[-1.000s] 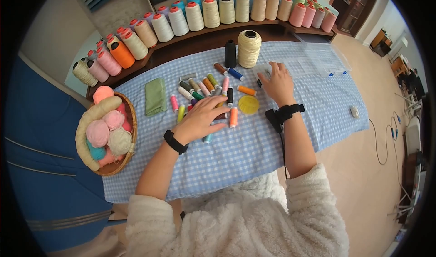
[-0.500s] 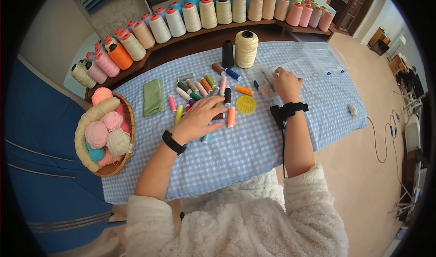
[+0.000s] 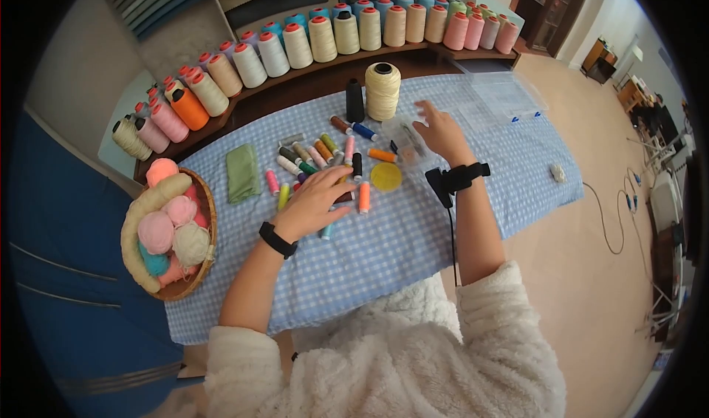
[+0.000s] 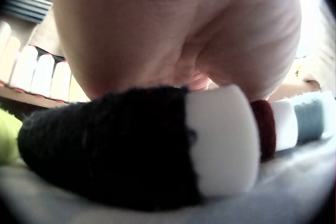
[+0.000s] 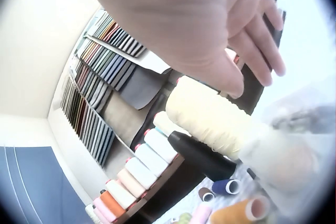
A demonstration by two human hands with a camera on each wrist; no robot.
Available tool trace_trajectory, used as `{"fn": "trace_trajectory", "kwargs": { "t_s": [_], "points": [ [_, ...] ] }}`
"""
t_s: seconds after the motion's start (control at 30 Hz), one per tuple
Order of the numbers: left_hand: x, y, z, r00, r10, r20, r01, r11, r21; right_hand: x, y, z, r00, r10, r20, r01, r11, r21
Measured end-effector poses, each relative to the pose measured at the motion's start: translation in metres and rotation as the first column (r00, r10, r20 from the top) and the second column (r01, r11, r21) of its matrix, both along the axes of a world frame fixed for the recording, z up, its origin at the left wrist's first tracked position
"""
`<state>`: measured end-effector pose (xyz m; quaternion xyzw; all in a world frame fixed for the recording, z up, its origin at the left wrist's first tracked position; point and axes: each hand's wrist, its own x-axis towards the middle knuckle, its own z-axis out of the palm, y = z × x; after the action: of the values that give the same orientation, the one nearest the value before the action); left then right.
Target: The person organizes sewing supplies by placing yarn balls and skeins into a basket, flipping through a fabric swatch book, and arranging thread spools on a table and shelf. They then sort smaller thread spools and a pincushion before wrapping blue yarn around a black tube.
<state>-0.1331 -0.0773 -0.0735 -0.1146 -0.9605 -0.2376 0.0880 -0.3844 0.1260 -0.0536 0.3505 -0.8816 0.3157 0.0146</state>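
Small thread spools lie in a loose cluster at mid-table, with my left hand (image 3: 317,204) spread over their near side, palm down. In the left wrist view a black spool (image 4: 110,145) with a white end lies just under the palm, near a dark red spool (image 4: 266,129) and a light blue spool (image 4: 310,116). My right hand (image 3: 443,136) reaches out with extended fingers, nothing in its grasp, at the right side of a clear plastic box (image 3: 410,151) holding small items. An orange spool (image 3: 382,155) and a yellow disc (image 3: 385,176) lie left of this hand.
A cream thread cone (image 3: 382,93) and a black cone (image 3: 354,100) stand behind the spools. Left are a folded green cloth (image 3: 242,173) and a basket (image 3: 213,218) of yarn balls. Clear plastic cases (image 3: 506,97) lie at the far right; thread cones line the back shelf.
My right hand has moved off the box to its right side; its fingers curled half a second ago and are now extended again. The left hand stays over the spools. The head view has shifted slightly.
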Motion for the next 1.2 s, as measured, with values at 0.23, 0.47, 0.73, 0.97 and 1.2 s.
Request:
{"fn": "trace_trajectory", "kwargs": {
  "t_s": [0.23, 0.47, 0.73, 0.97, 1.2],
  "points": [
    [0.001, -0.002, -0.001, 1.000, 0.004, 0.015, -0.005, 0.999, 0.045, -0.029, -0.061, 0.017, 0.939, 0.207, -0.273, -0.296, 0.892, -0.342],
    [-0.001, -0.006, -0.007, 1.000, -0.013, 0.009, 0.013, 0.999, 0.045, -0.052, -0.097, 0.027, 0.964, 0.076, -0.255, -0.117, 0.982, -0.150],
    [-0.001, -0.006, -0.011, 1.000, -0.001, 0.018, 0.000, 0.999, 0.047, -0.086, -0.116, 0.022, 0.972, 0.009, -0.234, -0.039, 0.991, -0.124],
    [0.001, -0.006, -0.010, 1.000, 0.011, -0.011, -0.011, 0.999, 0.046, -0.073, -0.116, 0.021, 0.878, 0.013, -0.478, -0.164, 0.947, -0.275],
    [0.000, -0.007, -0.014, 1.000, 0.000, -0.030, 0.001, 0.999, 0.041, -0.021, -0.125, 0.039, 0.862, 0.455, -0.223, -0.488, 0.864, -0.123]
  ]
}}
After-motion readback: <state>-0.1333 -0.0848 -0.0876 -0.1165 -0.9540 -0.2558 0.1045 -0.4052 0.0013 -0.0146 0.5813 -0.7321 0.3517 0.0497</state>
